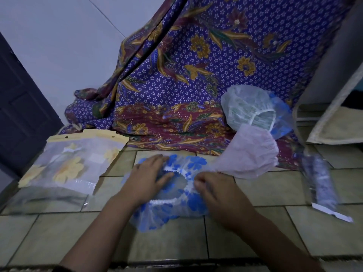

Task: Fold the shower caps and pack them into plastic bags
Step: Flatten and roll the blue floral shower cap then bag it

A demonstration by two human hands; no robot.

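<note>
A clear shower cap with blue flowers (188, 205) lies open on the tiled floor in front of me, its white elastic rim facing up. My left hand (146, 178) rests flat on the cap's left side, fingers straight. My right hand (218, 193) pinches the elastic rim on the right side. A pink shower cap (249, 154) lies just right of it, and a pale green cap (247, 107) sits behind on a blue-flowered one (282, 122). A plastic bag with a yellow-flowered cap inside (72, 160) lies to the left.
Patterned purple batik cloth (186, 75) hangs and spreads behind the caps. A narrow clear packet (320, 181) lies on the floor at right. A dark door (21, 107) stands at left, and a cream-edged piece of furniture (334, 107) at right.
</note>
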